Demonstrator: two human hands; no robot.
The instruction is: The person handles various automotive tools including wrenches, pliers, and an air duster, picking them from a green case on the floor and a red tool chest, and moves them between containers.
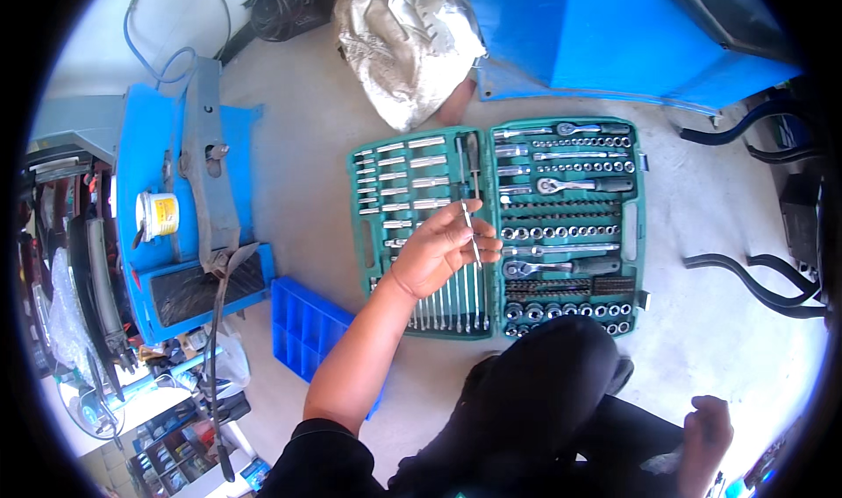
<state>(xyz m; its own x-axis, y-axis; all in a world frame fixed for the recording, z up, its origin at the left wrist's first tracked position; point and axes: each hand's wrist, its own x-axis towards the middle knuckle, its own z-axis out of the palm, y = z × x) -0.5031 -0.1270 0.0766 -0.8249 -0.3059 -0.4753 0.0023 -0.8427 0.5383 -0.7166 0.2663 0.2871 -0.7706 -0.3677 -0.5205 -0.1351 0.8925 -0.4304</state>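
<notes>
An open green socket-set case [490, 235] lies flat on the floor in front of me. Over its left half, my left hand [447, 245] pinches a slim metal wrench [469, 225] between thumb and fingers. Several combination wrenches [447, 307] lie in a row beneath my wrist, partly covered by it. Deep sockets [427, 162] fill the upper left, and a screwdriver [472, 153] sits near the hinge. Ratchets [569, 185] and short sockets [559, 232] occupy the right half. My right hand [707, 432] is beside my leg at lower right, fingers curled; its palm side is hidden.
A blue compartment tray [312, 327] is on the floor, partly behind my left forearm. Left stands a blue machine [148, 274] with a white tub [158, 215]. A dirty cloth [408, 44] and blue cabinet [592, 38] are beyond the case. Black curved bars [750, 274] jut from the right.
</notes>
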